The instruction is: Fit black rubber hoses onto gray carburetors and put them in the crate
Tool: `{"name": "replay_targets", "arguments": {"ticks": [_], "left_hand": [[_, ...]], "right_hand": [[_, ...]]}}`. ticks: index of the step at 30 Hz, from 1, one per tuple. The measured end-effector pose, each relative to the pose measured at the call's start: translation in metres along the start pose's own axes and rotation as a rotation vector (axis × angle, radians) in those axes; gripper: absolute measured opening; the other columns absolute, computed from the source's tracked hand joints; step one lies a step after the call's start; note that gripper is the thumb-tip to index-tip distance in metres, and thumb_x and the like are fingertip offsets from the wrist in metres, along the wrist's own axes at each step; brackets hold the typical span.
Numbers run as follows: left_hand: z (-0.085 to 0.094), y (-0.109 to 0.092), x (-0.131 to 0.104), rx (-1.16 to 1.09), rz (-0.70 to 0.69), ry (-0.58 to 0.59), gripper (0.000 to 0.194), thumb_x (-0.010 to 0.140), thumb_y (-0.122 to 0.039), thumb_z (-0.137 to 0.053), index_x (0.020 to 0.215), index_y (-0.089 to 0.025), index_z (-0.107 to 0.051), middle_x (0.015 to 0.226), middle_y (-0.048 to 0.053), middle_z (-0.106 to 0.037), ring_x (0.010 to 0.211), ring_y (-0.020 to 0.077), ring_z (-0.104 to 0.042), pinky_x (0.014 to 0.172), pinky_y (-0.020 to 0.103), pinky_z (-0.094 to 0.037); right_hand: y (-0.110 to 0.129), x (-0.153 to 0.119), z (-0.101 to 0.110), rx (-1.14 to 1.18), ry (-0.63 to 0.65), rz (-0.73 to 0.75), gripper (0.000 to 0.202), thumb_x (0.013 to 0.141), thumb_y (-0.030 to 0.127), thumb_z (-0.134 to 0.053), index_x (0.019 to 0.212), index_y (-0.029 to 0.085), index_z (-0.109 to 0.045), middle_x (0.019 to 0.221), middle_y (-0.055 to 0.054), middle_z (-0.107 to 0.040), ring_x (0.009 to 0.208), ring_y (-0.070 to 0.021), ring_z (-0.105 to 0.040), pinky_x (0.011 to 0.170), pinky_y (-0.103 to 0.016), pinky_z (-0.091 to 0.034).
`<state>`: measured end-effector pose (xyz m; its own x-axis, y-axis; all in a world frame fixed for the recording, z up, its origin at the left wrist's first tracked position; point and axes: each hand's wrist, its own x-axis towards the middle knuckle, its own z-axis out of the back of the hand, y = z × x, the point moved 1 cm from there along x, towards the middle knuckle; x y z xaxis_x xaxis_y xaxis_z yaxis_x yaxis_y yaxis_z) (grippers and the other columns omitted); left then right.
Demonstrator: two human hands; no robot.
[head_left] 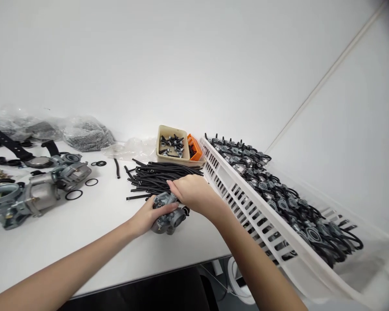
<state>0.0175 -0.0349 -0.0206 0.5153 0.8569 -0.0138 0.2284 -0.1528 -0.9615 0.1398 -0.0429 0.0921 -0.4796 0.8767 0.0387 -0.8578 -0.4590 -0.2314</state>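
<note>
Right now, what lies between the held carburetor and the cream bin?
In the head view, a pile of black tubes, partly hidden by the right hand, lies between the held carburetor and the cream bin.

1 head cam, fwd/down.

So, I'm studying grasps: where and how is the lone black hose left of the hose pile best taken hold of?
Probably pinch the lone black hose at mid-length, across its narrow width, coming from above: it lies flat on the white table, apart from the hose pile, with bare surface either side for finger and thumb.
</note>
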Motion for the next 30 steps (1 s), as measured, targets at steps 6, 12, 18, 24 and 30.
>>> {"name": "replay_targets", "arguments": {"ticks": [6,12,18,24,30], "left_hand": [[-0.005,-0.006,-0.002,-0.034,-0.034,-0.012,0.038,0.067,-0.049,-0.078,0.078,-0.014,-0.068,0.077,0.007,-0.069,0.072,0.0205,-0.063,0.07,0.032,-0.049],[-0.007,-0.006,-0.002,-0.096,-0.019,0.021,0.044,0.068,-0.054,-0.075,0.076,-0.012,-0.066,0.067,0.006,-0.065,0.058,0.0173,-0.058,0.058,0.031,-0.046],[-0.002,-0.002,0.001,-0.087,-0.019,-0.072,0.041,0.069,-0.053,-0.075,0.074,-0.014,-0.064,0.071,0.006,-0.067,0.068,0.0192,-0.061,0.067,0.03,-0.046],[-0.002,0.0,0.002,-0.064,-0.017,-0.121,0.042,0.067,-0.055,-0.076,0.076,-0.016,-0.064,0.076,0.005,-0.067,0.075,0.0214,-0.061,0.071,0.032,-0.046],[-0.001,0.0,0.003,-0.154,0.033,-0.166,0.042,0.07,-0.055,-0.073,0.079,-0.014,-0.067,0.073,0.006,-0.07,0.07,0.0203,-0.063,0.072,0.032,-0.048]], "right_hand": [[-0.024,-0.013,-0.009,0.445,-0.273,-0.109,0.046,0.102,0.04,-0.031,0.076,0.017,-0.062,0.075,-0.004,-0.067,0.071,-0.0142,-0.061,0.063,-0.024,-0.037],[-0.081,0.0,-0.029,0.763,-0.65,-0.347,0.038,0.098,0.043,-0.038,0.083,0.017,-0.063,0.068,0.0,-0.062,0.063,-0.0143,-0.057,0.066,-0.025,-0.041],[-0.086,0.05,-0.062,0.781,-0.532,-0.274,0.023,0.091,0.028,-0.051,0.089,0.015,-0.07,0.089,-0.009,-0.072,0.08,-0.0176,-0.064,0.077,-0.028,-0.045],[-0.067,0.061,-0.078,1.023,-0.52,-0.04,0.035,0.093,0.04,-0.051,0.084,0.013,-0.072,0.081,-0.008,-0.07,0.074,-0.0148,-0.061,0.073,-0.025,-0.046],[-0.06,0.042,-0.066,1.481,-0.224,0.264,0.061,0.081,0.069,-0.053,0.091,0.012,-0.073,0.083,-0.008,-0.07,0.069,-0.015,-0.06,0.064,-0.025,-0.047]]}}
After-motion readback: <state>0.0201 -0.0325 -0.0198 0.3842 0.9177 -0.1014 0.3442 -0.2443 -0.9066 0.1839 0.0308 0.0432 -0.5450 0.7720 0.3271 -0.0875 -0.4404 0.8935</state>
